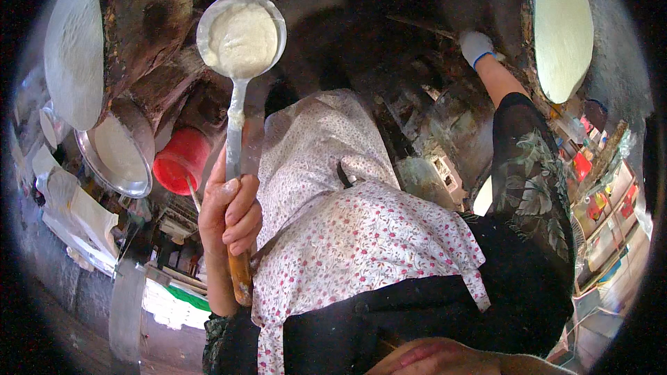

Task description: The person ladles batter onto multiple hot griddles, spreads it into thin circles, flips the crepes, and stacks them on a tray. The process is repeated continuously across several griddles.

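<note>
My left hand (233,210) is closed around the wooden handle of a metal ladle (235,107). Pale, thick batter (242,40) fills the ladle's round bowl, and some clings to its neck. Stretched far forward on the right, my right hand (477,48) wears a white glove with a blue cuff. Its fingers look closed on a thin, dark stick (424,26) that points left into the shadow; the grip itself is small and hard to see. Close to that hand is a large round pale surface (563,31) with a dark, rough rim.
Another large round pale surface (73,52) stands at the left. Below it are a metal basin (142,179) with pale batter and a red bucket (182,160) with a stick in it. A flowered apron (347,236) covers my lap. Colourful packages (596,205) lie at the far right.
</note>
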The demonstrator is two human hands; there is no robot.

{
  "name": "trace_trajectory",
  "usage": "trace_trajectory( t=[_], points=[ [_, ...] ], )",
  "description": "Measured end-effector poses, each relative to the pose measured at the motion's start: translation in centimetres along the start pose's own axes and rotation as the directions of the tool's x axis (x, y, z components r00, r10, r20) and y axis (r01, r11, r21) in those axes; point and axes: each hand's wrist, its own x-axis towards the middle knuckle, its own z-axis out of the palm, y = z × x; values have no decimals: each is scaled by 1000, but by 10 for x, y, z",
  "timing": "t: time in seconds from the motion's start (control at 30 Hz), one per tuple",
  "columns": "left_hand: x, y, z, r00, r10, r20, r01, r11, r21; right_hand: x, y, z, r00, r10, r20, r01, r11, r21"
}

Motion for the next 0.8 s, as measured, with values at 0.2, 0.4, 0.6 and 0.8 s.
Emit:
trace_trajectory(
  t=[0.2, 0.4, 0.6, 0.8],
  points=[
    [0, 0, -17, 999, -14, 38, 12, 998, 66, -39, -18, 9, 995, 93, 45, -96, 994, 58],
    [0, -5, -23, 998, -32, 45, 25, 989, 144, -105, -77, 45, 997, 72, 21, -75, 936, 344],
    [-28, 10, -40, 988, 56, 143, -84, 976, 200, -133, -133, 7, 996, 81, 38, -88, 800, 593],
    [-51, 8, -94, 868, 239, 435, -188, 969, -158, -162, -213, -127, 945, -155, -288, 325, 544, 773]
  ],
)
